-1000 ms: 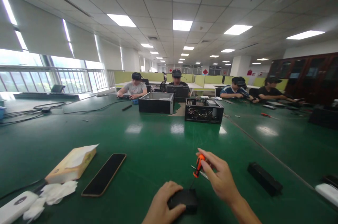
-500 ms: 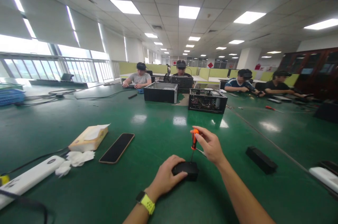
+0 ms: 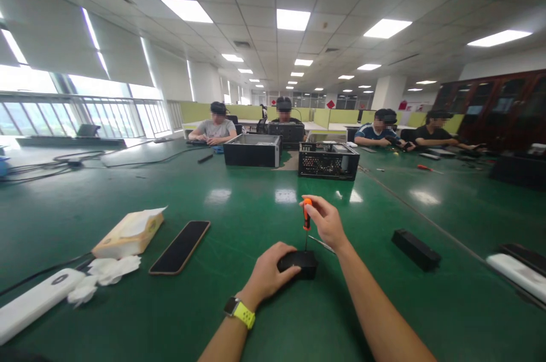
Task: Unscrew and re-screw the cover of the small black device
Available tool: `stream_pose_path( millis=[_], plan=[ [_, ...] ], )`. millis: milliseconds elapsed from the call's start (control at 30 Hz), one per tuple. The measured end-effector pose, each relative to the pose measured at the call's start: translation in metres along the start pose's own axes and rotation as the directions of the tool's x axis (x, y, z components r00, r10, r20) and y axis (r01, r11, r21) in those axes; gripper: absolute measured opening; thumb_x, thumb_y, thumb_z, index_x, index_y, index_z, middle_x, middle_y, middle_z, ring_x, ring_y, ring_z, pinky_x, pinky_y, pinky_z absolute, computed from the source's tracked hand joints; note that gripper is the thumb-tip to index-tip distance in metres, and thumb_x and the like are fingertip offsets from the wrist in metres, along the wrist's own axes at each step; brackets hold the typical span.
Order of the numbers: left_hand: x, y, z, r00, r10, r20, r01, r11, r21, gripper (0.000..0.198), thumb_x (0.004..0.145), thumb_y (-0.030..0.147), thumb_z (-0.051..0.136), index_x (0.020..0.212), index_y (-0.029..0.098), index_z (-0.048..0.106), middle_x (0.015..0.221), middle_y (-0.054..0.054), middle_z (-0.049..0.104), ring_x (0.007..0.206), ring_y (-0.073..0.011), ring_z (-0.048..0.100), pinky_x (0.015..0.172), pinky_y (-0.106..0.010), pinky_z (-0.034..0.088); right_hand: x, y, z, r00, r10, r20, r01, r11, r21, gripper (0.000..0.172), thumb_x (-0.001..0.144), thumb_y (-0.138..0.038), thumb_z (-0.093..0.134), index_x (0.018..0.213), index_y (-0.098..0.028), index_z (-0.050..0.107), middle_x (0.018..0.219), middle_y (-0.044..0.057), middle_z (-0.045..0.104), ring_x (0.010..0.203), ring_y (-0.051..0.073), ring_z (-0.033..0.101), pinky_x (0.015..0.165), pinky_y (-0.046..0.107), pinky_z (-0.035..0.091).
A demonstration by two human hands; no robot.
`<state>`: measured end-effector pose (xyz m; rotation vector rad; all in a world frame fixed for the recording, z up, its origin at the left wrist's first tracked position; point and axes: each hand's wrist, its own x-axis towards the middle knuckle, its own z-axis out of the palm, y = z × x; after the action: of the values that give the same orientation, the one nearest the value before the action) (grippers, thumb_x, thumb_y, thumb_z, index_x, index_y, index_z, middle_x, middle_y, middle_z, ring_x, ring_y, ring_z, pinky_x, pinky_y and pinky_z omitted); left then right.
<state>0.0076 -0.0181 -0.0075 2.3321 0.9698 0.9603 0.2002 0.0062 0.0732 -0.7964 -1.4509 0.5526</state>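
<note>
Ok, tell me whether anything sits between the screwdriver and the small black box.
Nothing visible does. The right hand holds the orange screwdriver upright, its shaft running straight down to the top of the black box. The left hand clasps that box from its left side.

No writing can be read: the red diamond sign [image 3: 330, 104] on the far wall, the tissue box [image 3: 128, 235] print and the white device [image 3: 36, 305] logo seem too blurred.
</note>
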Motion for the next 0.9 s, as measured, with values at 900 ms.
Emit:
stream_pose_path(
  millis=[900],
  plan=[
    [0.001, 0.002, 0.003, 0.998, 0.044, -0.054, -0.037, 0.989, 0.141, 0.035, 0.081, 0.041, 0.075, 0.108, 0.019, 0.069, 0.103, -0.007, 0.068, 0.096, -0.0249, 0.059, 0.087, -0.036, 0.049, -0.019, 0.003, 0.007, 0.984, 0.08, -0.16, -0.058, 0.989, 0.138, 0.035, 0.077, -0.049, 0.073, 0.094, -0.02, 0.063, 0.082, 0.004, 0.07, 0.069, 0.017, 0.065, 0.061, 0.032, 0.056]
  ],
)
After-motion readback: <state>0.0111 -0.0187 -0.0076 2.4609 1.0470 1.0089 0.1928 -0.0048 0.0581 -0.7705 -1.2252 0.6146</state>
